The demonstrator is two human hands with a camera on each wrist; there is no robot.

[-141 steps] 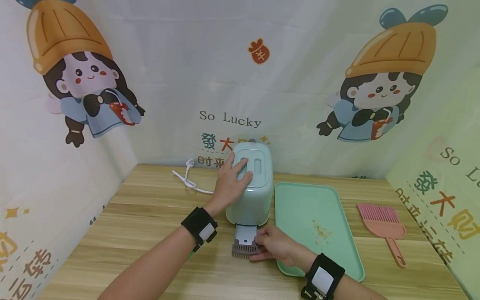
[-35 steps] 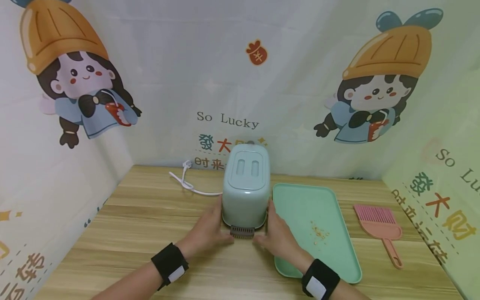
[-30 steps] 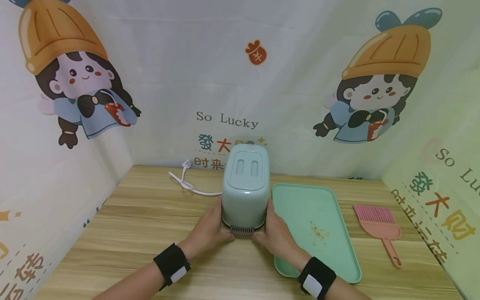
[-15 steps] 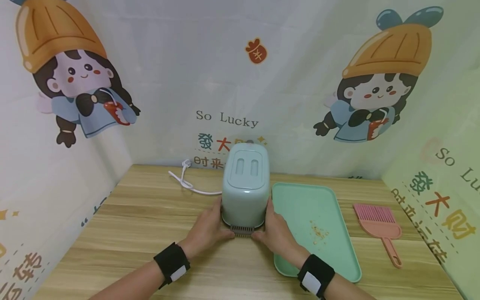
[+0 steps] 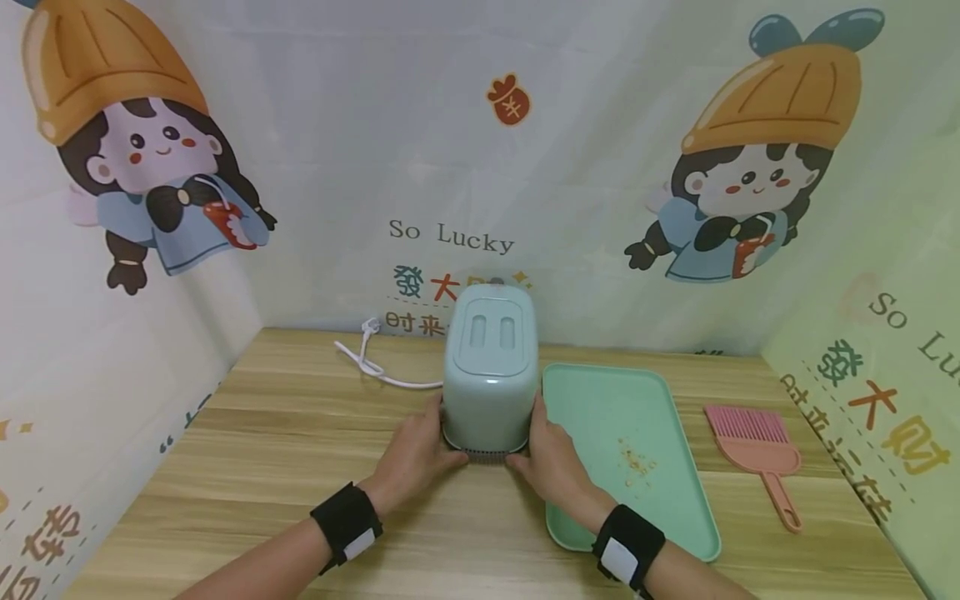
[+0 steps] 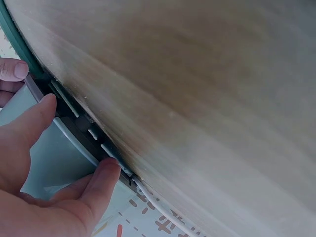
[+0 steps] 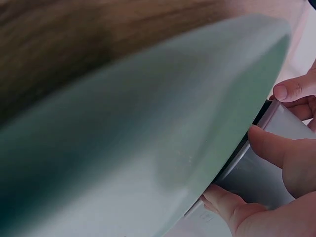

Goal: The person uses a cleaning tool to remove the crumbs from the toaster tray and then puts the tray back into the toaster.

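Note:
A pale green toaster [image 5: 491, 408] with a lid on top stands on the wooden table. The grey slotted front of its crumb tray [image 5: 487, 457] shows as a thin strip at the near base. My left hand [image 5: 416, 454] grips the toaster's left side low down, its thumb at the strip's left end. On the opposite side my right hand [image 5: 558, 467] grips likewise, thumb at the right end. In the left wrist view, the left fingers [image 6: 101, 187] lie along the dark base edge. The right wrist view shows the right thumb [image 7: 266, 145] by the front edge.
A mint green tray [image 5: 622, 525] bearing crumbs [image 5: 636, 462] lies right of the toaster. Farther right is a pink brush [image 5: 753, 429] fitted to a dustpan [image 5: 783, 500]. The white cord [image 5: 367, 365] runs out left. A printed cloth [image 5: 592, 192] hangs behind.
The crumb tray has slid from well pulled out to nearly flush with the toaster. My left hand left the lid for the left side; my right hand stopped pinching the tray and took the right side.

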